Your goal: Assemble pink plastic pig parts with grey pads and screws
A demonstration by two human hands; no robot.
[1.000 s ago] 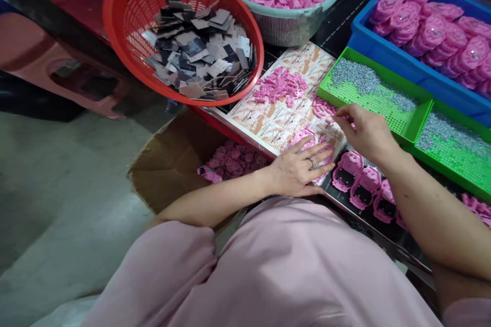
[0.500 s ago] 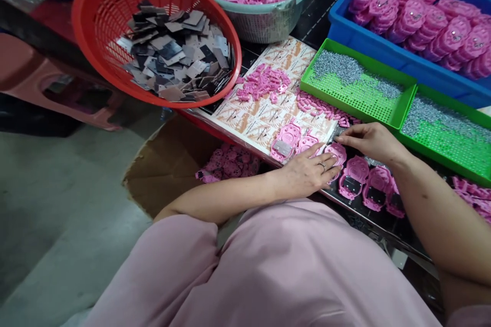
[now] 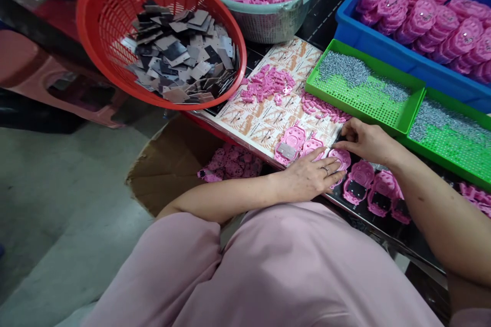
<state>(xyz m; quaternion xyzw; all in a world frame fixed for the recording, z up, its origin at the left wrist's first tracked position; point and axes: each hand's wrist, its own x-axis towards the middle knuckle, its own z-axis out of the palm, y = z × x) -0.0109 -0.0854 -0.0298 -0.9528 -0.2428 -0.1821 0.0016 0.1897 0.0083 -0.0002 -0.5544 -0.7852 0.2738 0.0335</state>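
My left hand, a ring on one finger, lies with fingers stretched over a pink plastic casing at the table edge. My right hand is at that casing's upper end, thumb and fingertips closed together; anything between them is too small to make out. Left of them lie another pink casing, partly under my left fingers, and one with a grey metal plate on it. To the right, several pink casings with dark plates stand in a row.
A red basket holds metal plates; a pale green basket holds pink parts. Loose pink pieces lie on patterned board. Green trays contain small screws. Behind, a blue crate holds stacked pink casings. A cardboard box stands below.
The view has shifted slightly, so the table things appear a little to the right. My right fingertips have moved slightly at the casing's upper end; my left hand stays on it.
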